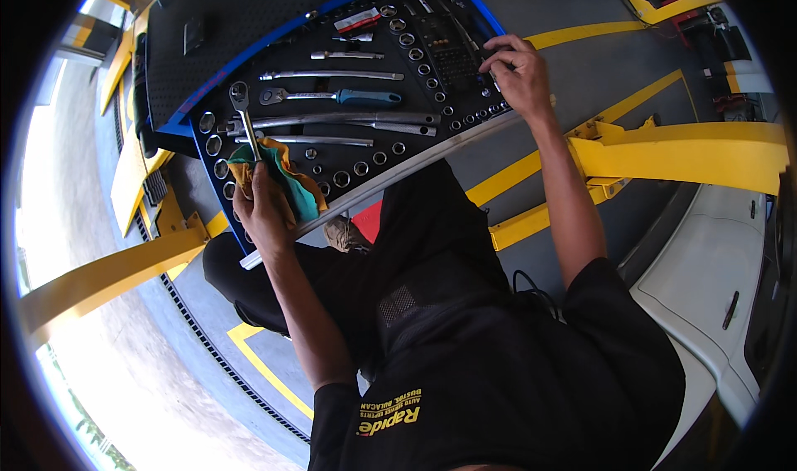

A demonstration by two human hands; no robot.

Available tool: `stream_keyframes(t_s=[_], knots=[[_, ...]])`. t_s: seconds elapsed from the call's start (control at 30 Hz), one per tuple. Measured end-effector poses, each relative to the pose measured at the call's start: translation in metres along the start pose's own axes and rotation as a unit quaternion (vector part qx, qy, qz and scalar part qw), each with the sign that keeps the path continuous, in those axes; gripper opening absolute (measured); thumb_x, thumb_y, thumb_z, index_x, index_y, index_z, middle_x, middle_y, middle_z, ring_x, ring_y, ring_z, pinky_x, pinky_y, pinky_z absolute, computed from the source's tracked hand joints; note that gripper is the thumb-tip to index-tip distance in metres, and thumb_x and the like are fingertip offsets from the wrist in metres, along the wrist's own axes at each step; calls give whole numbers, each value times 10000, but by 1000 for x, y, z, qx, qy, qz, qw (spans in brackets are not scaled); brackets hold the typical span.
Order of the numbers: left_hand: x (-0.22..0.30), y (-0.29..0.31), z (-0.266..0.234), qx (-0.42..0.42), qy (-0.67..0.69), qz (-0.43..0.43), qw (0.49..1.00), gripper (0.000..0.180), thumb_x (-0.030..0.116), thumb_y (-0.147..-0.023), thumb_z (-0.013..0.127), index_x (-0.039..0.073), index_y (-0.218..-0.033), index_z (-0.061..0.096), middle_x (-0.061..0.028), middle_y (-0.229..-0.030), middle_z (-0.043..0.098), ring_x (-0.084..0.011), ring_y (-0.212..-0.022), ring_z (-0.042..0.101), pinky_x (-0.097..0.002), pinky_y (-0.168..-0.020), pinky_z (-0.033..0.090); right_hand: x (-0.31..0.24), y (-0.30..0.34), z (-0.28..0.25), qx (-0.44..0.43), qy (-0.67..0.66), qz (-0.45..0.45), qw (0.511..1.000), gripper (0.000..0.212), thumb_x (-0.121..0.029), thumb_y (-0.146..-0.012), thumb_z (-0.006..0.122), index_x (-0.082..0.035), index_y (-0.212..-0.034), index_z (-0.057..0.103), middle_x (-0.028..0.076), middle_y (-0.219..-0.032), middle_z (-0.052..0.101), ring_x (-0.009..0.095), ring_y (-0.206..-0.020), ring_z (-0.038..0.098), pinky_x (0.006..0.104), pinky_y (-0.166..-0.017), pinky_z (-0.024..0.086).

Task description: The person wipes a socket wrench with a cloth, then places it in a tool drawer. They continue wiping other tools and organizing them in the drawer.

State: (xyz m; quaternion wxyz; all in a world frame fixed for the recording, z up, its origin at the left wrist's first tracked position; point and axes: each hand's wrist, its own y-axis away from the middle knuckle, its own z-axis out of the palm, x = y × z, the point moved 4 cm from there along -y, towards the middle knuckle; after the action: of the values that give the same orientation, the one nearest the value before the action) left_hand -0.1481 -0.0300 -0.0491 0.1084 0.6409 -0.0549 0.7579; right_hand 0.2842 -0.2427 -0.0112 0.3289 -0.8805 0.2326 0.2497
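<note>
My left hand [264,213] is closed around the handle of a chrome ratchet wrench [246,115], with its round head pointing up and away. A green and yellow cloth [290,180] is bunched beside that hand, over the near left part of the tool drawer [390,165]. Toward the drawer's right end, my right hand [523,76] hovers with bent, parted fingers above small sockets and bits; nothing shows clearly in it. Between the hands lie a ratchet with a blue-grey grip [365,98], long extension bars [332,76] and several chrome sockets [341,179] in black foam.
A black mat-topped surface [241,22] rises behind the drawer, edged in blue. Yellow lift arms [681,151] reach in from both sides. A white car [706,255] stands at the right. My dark-trousered legs [423,222] are close below the drawer's front edge.
</note>
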Motion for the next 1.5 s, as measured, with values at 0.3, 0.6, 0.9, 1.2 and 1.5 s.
stream_keyframes(t_s=[0.3, 0.6, 0.9, 1.2, 1.5], knots=[[4, 2, 3, -7, 34, 3, 999, 178, 117, -1027, 680, -10, -1151, 686, -62, -1051, 686, -136, -922, 676, -273, -824, 549, -4, 2, 3, -27, 50, -9, 998, 179, -96, -874, 697, -117, -846, 872, 9, -1182, 772, 236, -1122, 698, 361, -983, 560], [3, -2, -7, -41, -181, 169, 968, 256, 111, -1057, 665, -33, -1269, 669, -118, -1263, 663, -185, -1138, 671, -314, -963, 544, -22, 3, 9, -86, -3, -96, 992, 205, -114, -941, 741, -218, -1053, 878, -12, -1265, 716, 221, -1153, 683, 380, -1044, 547], [21, 11, 19, -66, 33, 17, 997, 361, 311, -1182, 529, 3, -1331, 646, -105, -1097, 767, -135, -892, 727, -274, -773, 598, -33, 4, 9, -106, 35, -144, 983, 182, -167, -964, 766, -224, -1103, 869, 10, -1336, 691, 232, -1136, 689, 379, -992, 576], [10, 9, 15, -61, -29, 31, 997, 288, 298, -1159, 600, 22, -1190, 675, 16, -905, 654, -52, -807, 610, -219, -726, 483, -33, 5, 14, -115, 55, -161, 979, 200, -174, -955, 768, -250, -1109, 871, 16, -1380, 677, 234, -1198, 667, 380, -1007, 572], [14, 12, 15, -65, -56, 52, 995, 267, 187, -1112, 653, 16, -1316, 629, -24, -1045, 687, -93, -906, 647, -255, -823, 521, -18, 1, 11, -61, 37, -115, 991, 176, -175, -947, 772, -223, -1086, 869, 0, -1335, 684, 220, -1103, 676, 398, -1050, 544]])
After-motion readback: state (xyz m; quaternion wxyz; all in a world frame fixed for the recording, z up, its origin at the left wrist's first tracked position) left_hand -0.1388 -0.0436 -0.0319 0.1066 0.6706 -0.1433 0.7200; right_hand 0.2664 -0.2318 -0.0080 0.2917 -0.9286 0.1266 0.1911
